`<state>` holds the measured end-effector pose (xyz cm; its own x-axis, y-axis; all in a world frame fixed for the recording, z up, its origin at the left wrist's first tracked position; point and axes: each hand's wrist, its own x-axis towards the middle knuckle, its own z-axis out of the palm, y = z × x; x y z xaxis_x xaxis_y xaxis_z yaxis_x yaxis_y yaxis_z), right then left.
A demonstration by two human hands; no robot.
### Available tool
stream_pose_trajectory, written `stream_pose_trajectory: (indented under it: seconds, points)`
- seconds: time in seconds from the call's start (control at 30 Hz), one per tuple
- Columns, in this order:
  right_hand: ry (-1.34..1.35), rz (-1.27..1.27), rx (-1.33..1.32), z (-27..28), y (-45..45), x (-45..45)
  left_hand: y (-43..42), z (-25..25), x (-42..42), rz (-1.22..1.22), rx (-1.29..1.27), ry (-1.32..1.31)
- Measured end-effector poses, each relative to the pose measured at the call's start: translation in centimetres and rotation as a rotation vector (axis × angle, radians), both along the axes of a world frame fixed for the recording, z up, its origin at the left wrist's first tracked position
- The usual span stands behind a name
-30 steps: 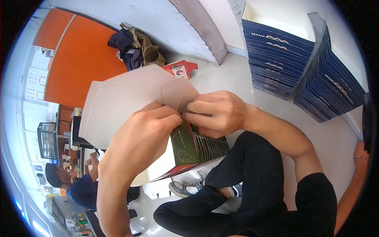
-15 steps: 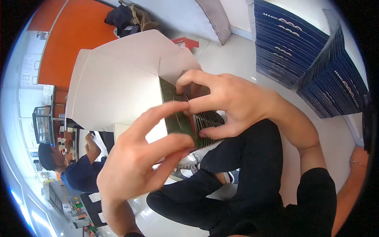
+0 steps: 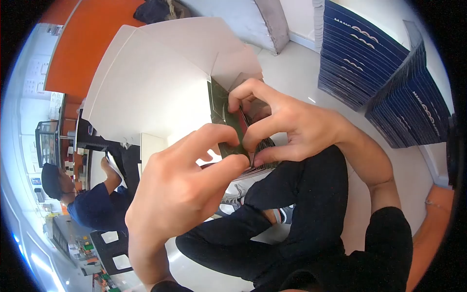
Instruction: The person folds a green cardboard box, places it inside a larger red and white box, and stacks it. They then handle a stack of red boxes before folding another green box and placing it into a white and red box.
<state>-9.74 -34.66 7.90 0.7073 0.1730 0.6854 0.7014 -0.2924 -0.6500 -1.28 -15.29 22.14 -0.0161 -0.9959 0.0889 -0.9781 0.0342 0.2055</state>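
A large cardboard box piece point(image 3: 151, 78), pale on its inner face, stands unfolded in front of me, with a dark green printed side panel point(image 3: 216, 104). My left hand point(image 3: 180, 180) has its fingers curled over the lower part of the green panel, thumb and forefinger pinching its edge. My right hand point(image 3: 296, 126) is bent around the panel's far side, its fingertips at the panel's edge beside the left fingertips. Behind the panel, several stacked layers with dark edges point(image 3: 265, 146) show partly under the right hand.
Two tall stacks of nested navy boxes, one at the upper right point(image 3: 360, 53) and one beside it point(image 3: 413, 107), stand on the floor. At the left a person in a cap point(image 3: 97, 207) sits near a black stool point(image 3: 114, 250). Another person's arm point(image 3: 433, 219) shows at the right edge.
The green panel, seen flatter before, now looks bent between my hands. My left fingers have closed in on its lower edge. The view has shifted, and the box flaps stand higher in it.
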Motion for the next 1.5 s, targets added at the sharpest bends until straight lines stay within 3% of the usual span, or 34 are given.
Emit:
stream_pose_trajectory:
  seconds: [0.27,0.53,0.6,0.67,0.73,0.77,0.83,0.9,0.93,1.03,1.2,1.37,1.5]
  points:
    - [0.019,-0.002,0.000,-0.1,0.0,-0.1,-0.1,-0.6,-0.8,0.052,0.074,-0.080]
    - [-0.007,-0.127,-0.037,0.1,-0.3,-0.7,0.7,-2.8,-0.4,0.108,0.106,0.050]
    - [0.053,-0.147,0.003,0.6,-0.6,-0.9,1.1,-2.3,-0.1,0.055,0.082,0.054]
    - [0.069,-0.140,0.140,0.6,0.2,-0.6,1.8,-1.4,0.8,0.091,-0.151,0.108]
    - [0.165,-0.246,0.140,1.7,0.7,-0.5,3.9,-0.4,3.7,0.308,-0.177,0.138]
    - [-0.001,-0.380,-0.080,2.5,0.6,-0.2,4.6,-0.3,4.6,0.428,-0.205,0.098]
    - [-0.088,-0.451,-0.169,1.8,0.7,1.0,6.0,-1.1,6.3,0.546,-0.241,0.053]
    - [-0.228,-0.521,-0.231,0.7,0.6,2.4,7.5,-3.4,8.0,0.554,-0.281,0.559]
    - [-0.234,-0.513,-0.238,0.5,0.4,2.8,8.1,-4.3,8.4,0.558,-0.293,0.558]
    - [-0.324,-0.496,-0.246,0.2,0.0,3.4,8.7,-6.7,8.8,0.515,-0.534,0.885]
    - [-0.275,-0.466,-0.249,0.0,0.0,2.9,7.9,-8.8,8.4,0.492,-0.700,0.998]
    - [-0.244,-0.462,-0.133,-1.5,0.6,2.5,8.4,-8.9,8.0,0.495,-0.683,0.890]
    - [-0.275,-0.482,-0.327,0.4,0.6,1.6,8.9,-9.5,8.1,0.464,-0.710,0.895]
